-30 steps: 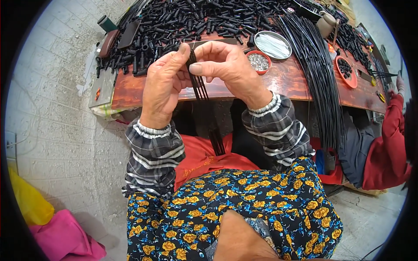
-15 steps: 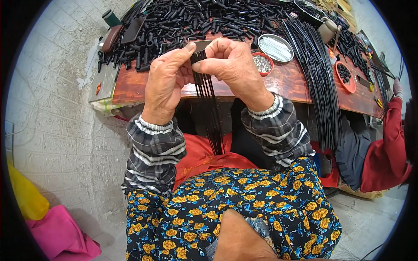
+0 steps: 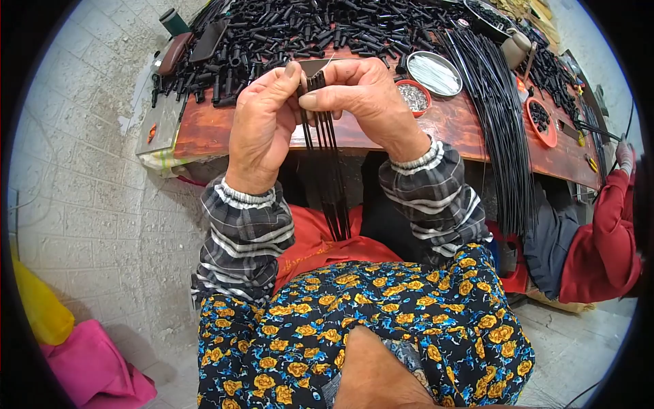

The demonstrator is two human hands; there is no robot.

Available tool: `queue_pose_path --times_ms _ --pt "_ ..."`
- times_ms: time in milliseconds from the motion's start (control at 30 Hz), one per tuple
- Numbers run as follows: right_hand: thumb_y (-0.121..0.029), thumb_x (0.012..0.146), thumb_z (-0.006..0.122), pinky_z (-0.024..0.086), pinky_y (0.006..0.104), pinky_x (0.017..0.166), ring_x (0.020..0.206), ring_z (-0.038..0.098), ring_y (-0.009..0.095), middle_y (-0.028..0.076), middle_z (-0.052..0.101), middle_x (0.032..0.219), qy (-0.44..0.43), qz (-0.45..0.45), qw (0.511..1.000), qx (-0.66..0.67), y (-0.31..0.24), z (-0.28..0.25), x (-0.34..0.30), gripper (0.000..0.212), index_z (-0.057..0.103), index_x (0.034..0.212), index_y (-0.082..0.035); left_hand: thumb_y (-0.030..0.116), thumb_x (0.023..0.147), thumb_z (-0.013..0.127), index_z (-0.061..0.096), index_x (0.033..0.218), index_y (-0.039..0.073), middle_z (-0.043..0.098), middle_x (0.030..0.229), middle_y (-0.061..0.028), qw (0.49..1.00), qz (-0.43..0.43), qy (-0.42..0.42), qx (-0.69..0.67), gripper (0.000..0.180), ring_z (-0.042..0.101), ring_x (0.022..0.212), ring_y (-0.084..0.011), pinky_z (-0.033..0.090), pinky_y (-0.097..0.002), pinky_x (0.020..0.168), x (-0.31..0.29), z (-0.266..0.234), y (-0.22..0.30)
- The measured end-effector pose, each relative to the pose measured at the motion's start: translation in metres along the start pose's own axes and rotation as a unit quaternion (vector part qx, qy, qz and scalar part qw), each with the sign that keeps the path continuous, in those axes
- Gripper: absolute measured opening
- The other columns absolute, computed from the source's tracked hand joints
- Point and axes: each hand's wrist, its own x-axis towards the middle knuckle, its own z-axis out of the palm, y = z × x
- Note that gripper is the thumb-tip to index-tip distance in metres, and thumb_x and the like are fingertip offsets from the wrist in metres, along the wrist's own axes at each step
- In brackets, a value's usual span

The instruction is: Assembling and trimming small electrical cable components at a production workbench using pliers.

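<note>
The tops of some thin black strands (image 3: pixel 330 146) are pinched by the right hand (image 3: pixel 371 102), between thumb and finger. They are gripped too by the left hand (image 3: pixel 262 126), with its fingers bent in. The strands are held up at the near edge of the table (image 3: pixel 208 133), their ends hung over red cloth (image 3: pixel 310 238).

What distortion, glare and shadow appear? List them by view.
Head view: front edge of the reddish-brown wooden table bows, with pale sheen; head view: held thin black rods blend into darkness below; head view: bright pink cloth casts shadow on pale tiled floor.
</note>
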Motion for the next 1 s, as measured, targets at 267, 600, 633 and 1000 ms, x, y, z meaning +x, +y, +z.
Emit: queue_pose_path --times_ms 267,600,633,1000 --pt "-0.007 0.076 0.076 0.038 0.0186 0.054 0.058 0.049 0.002 -0.004 0.057 0.065 -0.074 0.017 0.994 0.079 0.004 -0.008 0.006 0.018 0.061 0.068 -0.006 0.014 0.093 0.06 0.064 0.094 0.001 0.066 0.089 -0.0053 0.998 0.002 0.013 -0.055 0.014 0.061 0.082 -0.0134 0.049 -0.0287 0.078 -0.008 -0.002 -0.004" --pt "-0.009 0.075 0.078 0.029 0.0183 0.045 0.051 0.041 0.001 -0.008 0.049 0.058 0.045 -0.042 0.997 -0.042 -0.001 0.011 -0.003 0.027 0.054 0.063 -0.009 0.006 0.089 0.063 0.063 0.096 -0.001 0.064 0.093 -0.005 0.984 0.129 0.101 -0.063 0.01 0.059 0.087 -0.0116 0.046 -0.0244 0.083 -0.012 0.008 -0.02" --pt "-0.009 0.075 0.077 0.03 0.0177 0.045 0.051 0.042 0.001 -0.007 0.051 0.059 0.008 -0.031 0.999 -0.003 0.0 0.005 -0.001 0.024 0.055 0.065 -0.008 0.007 0.089 0.063 0.062 0.096 -0.001 0.064 0.093 -0.005 0.985 0.134 0.095 -0.057 0.01 0.059 0.087 -0.0116 0.046 -0.0243 0.082 -0.012 0.01 -0.02" --pt "-0.008 0.081 0.07 0.045 0.0201 0.066 0.071 0.057 0.005 -0.001 0.063 0.078 -0.081 -0.015 0.991 0.106 0.024 -0.009 0.01 0.009 0.066 0.085 -0.002 0.007 0.089 0.064 0.063 0.094 -0.001 0.063 0.086 -0.004 0.984 0.133 0.112 -0.048 0.01 0.057 0.077 -0.0109 0.045 -0.0235 0.074 -0.006 0.002 -0.025"
